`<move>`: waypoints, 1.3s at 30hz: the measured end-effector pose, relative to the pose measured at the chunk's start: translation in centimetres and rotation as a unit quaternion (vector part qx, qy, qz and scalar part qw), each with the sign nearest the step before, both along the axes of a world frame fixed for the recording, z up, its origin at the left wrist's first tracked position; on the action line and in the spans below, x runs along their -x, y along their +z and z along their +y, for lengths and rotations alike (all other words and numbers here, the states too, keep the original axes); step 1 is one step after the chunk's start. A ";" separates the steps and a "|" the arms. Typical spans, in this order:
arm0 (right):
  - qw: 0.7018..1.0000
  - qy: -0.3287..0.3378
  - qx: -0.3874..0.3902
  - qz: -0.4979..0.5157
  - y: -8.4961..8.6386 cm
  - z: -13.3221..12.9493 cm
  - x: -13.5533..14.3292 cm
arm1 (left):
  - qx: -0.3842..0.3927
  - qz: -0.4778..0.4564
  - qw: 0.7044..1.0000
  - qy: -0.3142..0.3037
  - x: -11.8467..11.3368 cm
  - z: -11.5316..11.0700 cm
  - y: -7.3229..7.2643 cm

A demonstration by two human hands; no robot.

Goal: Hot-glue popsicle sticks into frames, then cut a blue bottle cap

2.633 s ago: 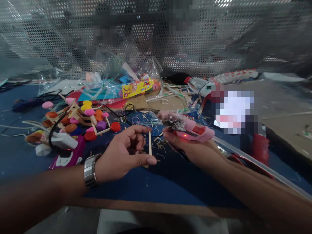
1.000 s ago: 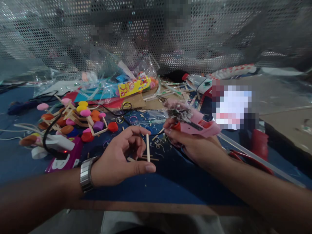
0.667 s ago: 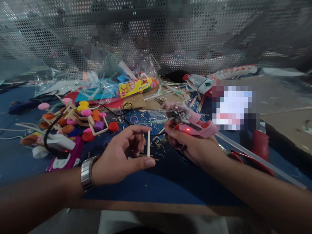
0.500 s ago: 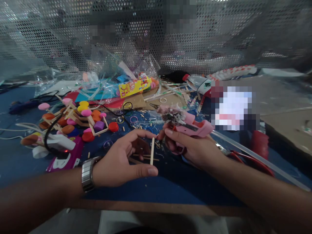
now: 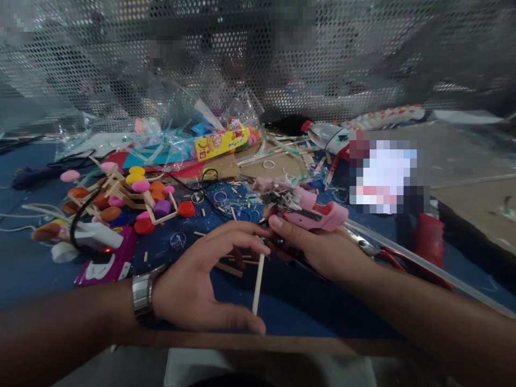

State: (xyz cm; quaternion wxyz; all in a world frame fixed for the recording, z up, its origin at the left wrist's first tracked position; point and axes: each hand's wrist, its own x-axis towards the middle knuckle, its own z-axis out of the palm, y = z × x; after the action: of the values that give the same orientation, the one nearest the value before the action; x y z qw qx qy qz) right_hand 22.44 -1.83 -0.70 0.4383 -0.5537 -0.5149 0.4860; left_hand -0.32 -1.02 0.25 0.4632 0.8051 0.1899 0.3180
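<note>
A short, pale wooden stick (image 5: 258,285) spans the gap between the thumb and a fingertip of my left hand (image 5: 201,282), its lower end near the thumb. My right hand (image 5: 318,247) grips a pink glue gun (image 5: 322,214), whose front is crusted with grey, stringy residue. A long translucent glue stick (image 5: 407,255) runs off to the right behind the gun. The fingertips of both hands are close together, and the gun's trigger is hidden by my right hand. More wooden sticks (image 5: 229,269) lie on the blue table under my left hand.
At the left stands a stick frame with coloured round pieces (image 5: 141,188), beside a purple power strip (image 5: 110,255) with cables. Red-handled pliers (image 5: 365,243) lie by my right forearm. Behind are a yellow packet (image 5: 221,142), a plastic bottle (image 5: 326,135) and a bright, blurred-out screen (image 5: 385,174).
My left hand's fingers and thumb have shifted lower and the wooden stick has come down, leaning more. My right hand has moved slightly left with the glue gun.
</note>
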 end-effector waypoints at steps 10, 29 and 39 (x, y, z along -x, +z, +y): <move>0.991 0.082 -0.008 0.110 0.3 0.3 0.5 | -0.043 0.075 0.995 -0.039 -0.2 -0.1 -0.1; 0.916 0.192 -0.004 0.353 2.9 0.6 -1.3 | 0.099 0.083 0.977 0.167 -0.5 0.1 -0.2; 0.931 -0.052 -0.132 0.336 2.7 2.1 -1.6 | 0.107 -0.049 0.958 0.261 -0.5 0.7 -0.8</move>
State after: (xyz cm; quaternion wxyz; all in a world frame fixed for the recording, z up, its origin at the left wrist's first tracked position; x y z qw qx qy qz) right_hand 23.99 0.27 1.97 0.6793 -0.3219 -0.3674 0.5476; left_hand 0.14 -0.28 -0.58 0.4567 0.6564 0.4033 0.4448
